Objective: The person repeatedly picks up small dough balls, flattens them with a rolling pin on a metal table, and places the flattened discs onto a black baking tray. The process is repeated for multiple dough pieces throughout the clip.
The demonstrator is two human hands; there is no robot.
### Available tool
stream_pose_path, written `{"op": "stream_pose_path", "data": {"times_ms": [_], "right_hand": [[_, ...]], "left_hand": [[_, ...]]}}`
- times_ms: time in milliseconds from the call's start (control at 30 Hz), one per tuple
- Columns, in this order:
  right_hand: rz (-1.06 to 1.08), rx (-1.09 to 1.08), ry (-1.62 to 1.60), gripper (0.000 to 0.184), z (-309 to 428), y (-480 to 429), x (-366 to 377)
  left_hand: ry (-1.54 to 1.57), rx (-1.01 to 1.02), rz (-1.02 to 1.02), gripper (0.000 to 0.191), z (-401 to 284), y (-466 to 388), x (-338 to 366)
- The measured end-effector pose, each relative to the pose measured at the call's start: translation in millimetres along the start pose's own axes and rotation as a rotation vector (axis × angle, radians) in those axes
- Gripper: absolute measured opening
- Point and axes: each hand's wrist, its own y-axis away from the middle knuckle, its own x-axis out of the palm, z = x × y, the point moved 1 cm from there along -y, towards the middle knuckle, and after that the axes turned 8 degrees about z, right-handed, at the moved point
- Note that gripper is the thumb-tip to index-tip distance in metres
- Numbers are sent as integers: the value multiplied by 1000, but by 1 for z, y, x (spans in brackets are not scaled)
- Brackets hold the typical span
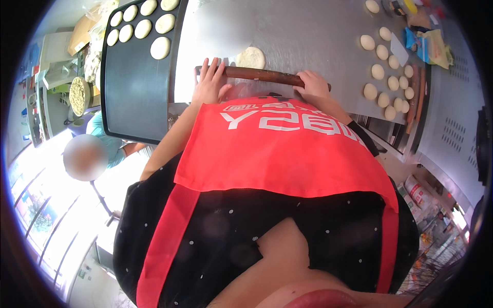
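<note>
A dark wooden rolling pin (262, 74) lies across the metal worktop (308, 42), close to my red apron. My left hand (209, 84) rests over the pin's left end, fingers stretched forward and spread. Around the pin's right end, my right hand (312, 85) is curled. Just beyond the pin is a flattened round of dough (251, 58), its near edge meeting the pin in this view. A blurred patch covers the area behind the dough round.
Left of the worktop, a black baking tray (136, 88) holds several flat dough rounds (160, 48). Several dough balls (377, 71) sit at the right near a white scraper (399, 50) and thin wooden rods (414, 100). A person in a teal top (111, 150) is beside the tray.
</note>
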Motion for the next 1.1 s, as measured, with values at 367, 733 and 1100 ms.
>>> {"op": "stream_pose_path", "data": {"times_ms": [367, 733, 1100], "right_hand": [[-424, 290, -525, 32, -19, 20, -33], [-367, 431, -754, 34, 8, 64, -15], [-409, 301, -670, 32, 34, 24, -45]], "left_hand": [[602, -382, 348, 66, -15, -126, 16], [576, 185, -57, 22, -28, -94, 38], [2221, -662, -149, 31, 65, -68, 12]]}}
